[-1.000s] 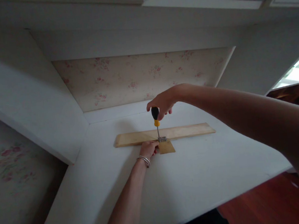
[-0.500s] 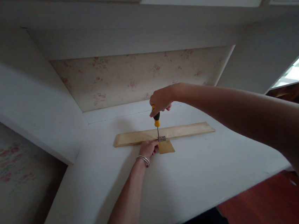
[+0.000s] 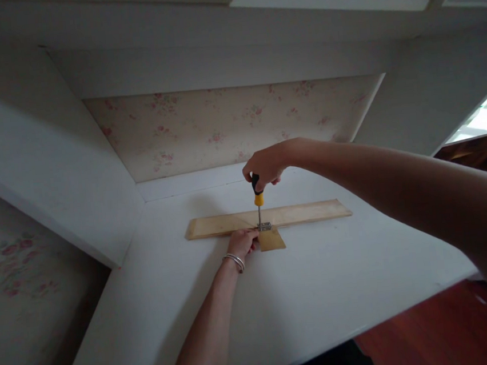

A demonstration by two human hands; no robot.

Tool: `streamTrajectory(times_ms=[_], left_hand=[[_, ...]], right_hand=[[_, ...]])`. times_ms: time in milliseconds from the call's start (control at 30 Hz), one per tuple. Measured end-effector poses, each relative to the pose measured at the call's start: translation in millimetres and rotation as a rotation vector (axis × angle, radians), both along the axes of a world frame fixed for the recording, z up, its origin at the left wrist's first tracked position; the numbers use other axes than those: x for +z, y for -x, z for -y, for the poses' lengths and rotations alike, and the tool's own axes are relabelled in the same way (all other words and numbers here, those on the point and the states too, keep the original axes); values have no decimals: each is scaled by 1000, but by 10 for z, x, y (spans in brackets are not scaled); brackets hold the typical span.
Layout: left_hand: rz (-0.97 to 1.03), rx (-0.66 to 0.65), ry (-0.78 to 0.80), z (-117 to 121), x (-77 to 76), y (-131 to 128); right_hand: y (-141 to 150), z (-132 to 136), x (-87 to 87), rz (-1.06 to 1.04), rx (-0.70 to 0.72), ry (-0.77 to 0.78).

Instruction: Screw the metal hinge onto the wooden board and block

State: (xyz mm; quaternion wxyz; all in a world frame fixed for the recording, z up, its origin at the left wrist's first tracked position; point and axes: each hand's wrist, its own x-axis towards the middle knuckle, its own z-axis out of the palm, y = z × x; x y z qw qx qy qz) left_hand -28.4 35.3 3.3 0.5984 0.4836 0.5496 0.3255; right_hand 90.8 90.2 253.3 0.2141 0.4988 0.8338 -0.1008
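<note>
My right hand (image 3: 265, 168) is closed around the handle of a yellow and black screwdriver (image 3: 259, 198), which points nearly straight down. The shaft's tip meets a small metal hinge (image 3: 265, 226) at the near edge of a long, pale wooden board (image 3: 307, 212). On the hinge's near side a short, tan wooden piece (image 3: 272, 239) juts out toward me. My left hand (image 3: 241, 243), with silver bangles on its wrist, is closed on the board's near edge just left of the hinge. Its fingertips are partly hidden.
The board lies on a white desktop (image 3: 321, 278) below an overhead cabinet (image 3: 329, 3). A white side panel (image 3: 51, 149) stands at the left, and floral wallpaper (image 3: 229, 121) covers the back. Red flooring (image 3: 438, 330) shows beyond the desk's near edge.
My right hand has shifted its grip and turned slightly on the screwdriver's handle, showing more of the black part. The left hand and the board look unmoved.
</note>
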Motion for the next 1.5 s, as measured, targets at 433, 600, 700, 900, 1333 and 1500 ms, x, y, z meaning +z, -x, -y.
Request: streamTrajectory(times_ms=[433, 600, 700, 900, 1333, 1500], left_hand=[[-14, 0, -8, -21, -28, -6], [-3, 7, -4, -9, -12, -8], [-2, 16, -2, -4, -6, -8], [7, 15, -6, 8, 10, -9], [2, 12, -11, -12, -18, -9], [18, 14, -5, -8, -18, -11]], right_hand=[[41, 28, 23, -43, -57, 86], [23, 6, 17, 73, -80, 43], [17, -10, 5, 1, -73, 98], [27, -5, -4, 26, -47, 16], [54, -9, 8, 55, -2, 23], [54, -45, -7, 31, -6, 37]])
